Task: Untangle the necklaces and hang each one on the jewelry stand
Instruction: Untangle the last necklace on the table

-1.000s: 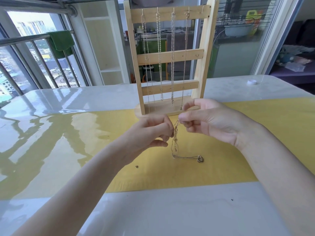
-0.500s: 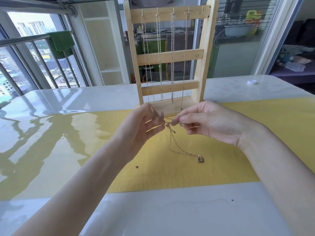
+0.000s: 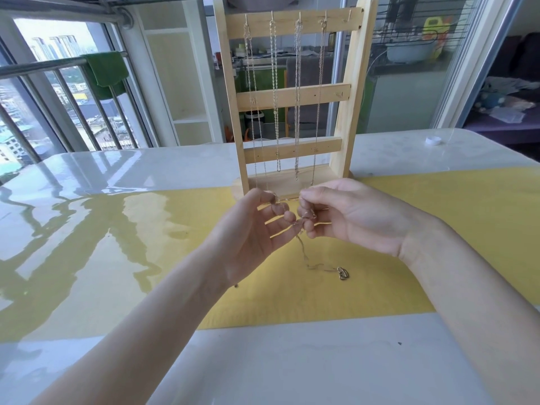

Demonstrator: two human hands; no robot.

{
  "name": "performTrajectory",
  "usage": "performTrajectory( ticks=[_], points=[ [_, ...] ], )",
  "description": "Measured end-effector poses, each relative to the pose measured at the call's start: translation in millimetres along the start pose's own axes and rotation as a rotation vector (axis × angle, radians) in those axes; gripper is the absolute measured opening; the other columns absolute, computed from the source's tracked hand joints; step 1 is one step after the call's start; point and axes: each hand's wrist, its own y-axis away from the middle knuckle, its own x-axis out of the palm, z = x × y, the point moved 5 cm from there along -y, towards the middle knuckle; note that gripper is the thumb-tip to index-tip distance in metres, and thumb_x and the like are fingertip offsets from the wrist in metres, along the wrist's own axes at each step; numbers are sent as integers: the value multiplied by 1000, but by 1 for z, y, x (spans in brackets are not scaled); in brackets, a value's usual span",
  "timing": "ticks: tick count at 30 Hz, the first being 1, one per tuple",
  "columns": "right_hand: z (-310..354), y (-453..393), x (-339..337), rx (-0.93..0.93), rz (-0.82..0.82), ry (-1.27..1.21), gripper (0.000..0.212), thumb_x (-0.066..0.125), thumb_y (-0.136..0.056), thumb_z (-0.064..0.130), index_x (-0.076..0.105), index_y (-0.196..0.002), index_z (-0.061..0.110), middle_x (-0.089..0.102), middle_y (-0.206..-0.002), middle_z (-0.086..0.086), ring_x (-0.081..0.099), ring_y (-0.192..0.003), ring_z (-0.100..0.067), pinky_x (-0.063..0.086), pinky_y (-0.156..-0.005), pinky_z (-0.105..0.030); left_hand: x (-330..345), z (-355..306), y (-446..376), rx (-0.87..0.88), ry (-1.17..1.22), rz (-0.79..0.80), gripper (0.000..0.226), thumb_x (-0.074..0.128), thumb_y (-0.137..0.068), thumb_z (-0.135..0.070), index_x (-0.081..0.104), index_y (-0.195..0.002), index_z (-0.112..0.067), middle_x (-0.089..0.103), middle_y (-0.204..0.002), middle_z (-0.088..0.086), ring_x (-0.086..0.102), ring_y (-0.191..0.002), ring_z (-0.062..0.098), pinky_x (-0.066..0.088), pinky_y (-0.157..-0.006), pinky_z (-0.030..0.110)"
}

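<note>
Untangling step: left hand (image 3: 251, 229) and right hand (image 3: 347, 214) both pinch knotted necklace (image 3: 304, 249) above yellow mat (image 3: 438, 217), pendant (image 3: 342, 272) resting on mat. Next: ease knot loose, then hang on stand (image 3: 295, 24), free hook (image 3: 348, 16) at right.

jewelry stand (image 3: 292, 96): pale natural wood | hung necklaces (image 3: 274, 95): silver-toned | held necklace (image 3: 304, 252): dull gold | mat (image 3: 438, 206): plain yellow | bench (image 3: 292, 361): glossy white | cloth on railing (image 3: 106, 71): green
</note>
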Motion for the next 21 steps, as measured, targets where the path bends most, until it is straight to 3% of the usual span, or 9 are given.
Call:
performTrajectory(
  ticks=[5, 8, 10, 15, 21],
  points=[
    [3, 0, -7, -31, -145, -205, 27, 50, -95, 16, 47, -69, 13, 53, -62, -3, 51, -59, -16, 50, -62, -26, -3, 4, -2, 30, -48, -88, 11, 45, -95, -10, 45, -84, -10, 50, -66, 5, 49, -51, 14, 48, -48, 23],
    [0, 0, -8, 4, -159, -333, 30, 48, -96, 18, 42, -67, 14, 45, -53, 0, 49, -53, -17, 51, -63, -29, -4, 4, -1, 53, -91, -89, 13, 46, -95, -9, 46, -82, -10, 50, -67, 4, 50, -52, 13, 47, -47, 22],
    [-1, -1, -9, 26, -161, -396, 29, 50, -94, 19, 41, -67, 15, 36, -48, 3, 41, -47, -13, 50, -56, -26, -3, 3, -1, 59, -121, -76, 13, 48, -95, -8, 48, -82, -10, 48, -70, 4, 50, -54, 13, 47, -47, 22],
    [-2, 0, -13, 44, -175, -384, 28, 51, -93, 21, 41, -68, 16, 32, -47, 5, 22, -40, -7, 24, -37, -17, -4, 4, 2, 43, -254, -26, 10, 57, -90, -2, 53, -90, -12, 54, -80, 2, 54, -65, 13, 48, -53, 20],
    [1, 0, -17, 13, -157, -385, 20, 45, -95, 19, 47, -76, 15, 47, -56, 5, 21, -34, -3, 12, -34, -15, 1, 16, 6, -90, -450, 94, 12, 56, -91, -2, 60, -100, -6, 64, -90, 6, 55, -70, 11, 44, -55, 15]
  ],
)
